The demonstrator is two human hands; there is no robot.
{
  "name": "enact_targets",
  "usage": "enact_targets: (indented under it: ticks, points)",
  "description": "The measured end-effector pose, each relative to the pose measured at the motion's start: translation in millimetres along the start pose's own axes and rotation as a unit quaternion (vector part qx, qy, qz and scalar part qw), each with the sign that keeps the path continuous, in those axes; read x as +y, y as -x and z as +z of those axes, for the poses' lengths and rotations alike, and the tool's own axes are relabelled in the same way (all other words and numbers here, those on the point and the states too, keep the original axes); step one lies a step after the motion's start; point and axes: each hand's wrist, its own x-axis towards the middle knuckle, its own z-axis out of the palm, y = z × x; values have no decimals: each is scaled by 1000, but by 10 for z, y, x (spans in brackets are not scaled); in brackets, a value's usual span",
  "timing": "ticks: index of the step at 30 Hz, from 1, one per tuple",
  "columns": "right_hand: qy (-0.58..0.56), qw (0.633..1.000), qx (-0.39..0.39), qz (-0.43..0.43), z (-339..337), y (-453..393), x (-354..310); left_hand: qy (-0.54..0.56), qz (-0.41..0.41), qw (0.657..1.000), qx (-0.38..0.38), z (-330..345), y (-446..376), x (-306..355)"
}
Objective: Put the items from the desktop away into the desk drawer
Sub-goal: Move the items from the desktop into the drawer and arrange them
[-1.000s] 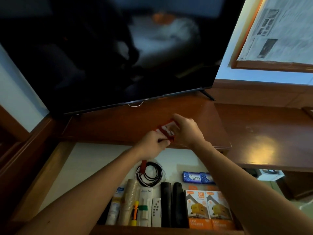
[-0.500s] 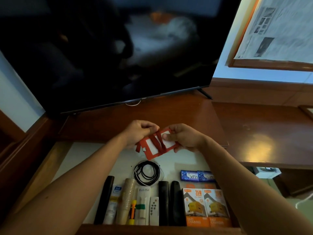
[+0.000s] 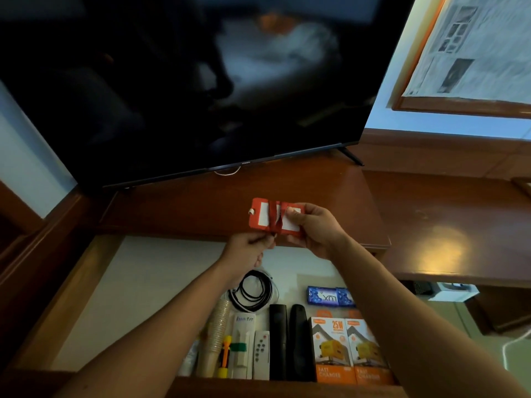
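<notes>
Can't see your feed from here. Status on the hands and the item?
Right hand pinches red rectangular luggage tag; left hand pinches its red strap. Tag held above open wooden desk drawer, not yet in. Nothing blocking.

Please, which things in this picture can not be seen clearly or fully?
Head view:
- Red tag: right end hidden by right hand; card text too small.
- Strap end: inside left hand grip.
- Black cable: partly behind left wrist.
- Paper cups: partly behind left forearm.
</notes>
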Motion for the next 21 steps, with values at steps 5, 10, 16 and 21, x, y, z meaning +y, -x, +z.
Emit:
enact_targets:
  ticks: [5,10,16,21]
  points:
    - [141,978,114,-99,56,-21,101,-203,124,971,14,82,49,-17]
    - [319,914,148,-204,-2,-50,161,-403,200,893,-24,97,113,138]
    - [438,863,79,-238,-22,-51,237,-535,328,775,-75,-4,15,329]
    - [444,886,9,-135,-55,-7,300,-537,331,775,-43,-86,-44,232]
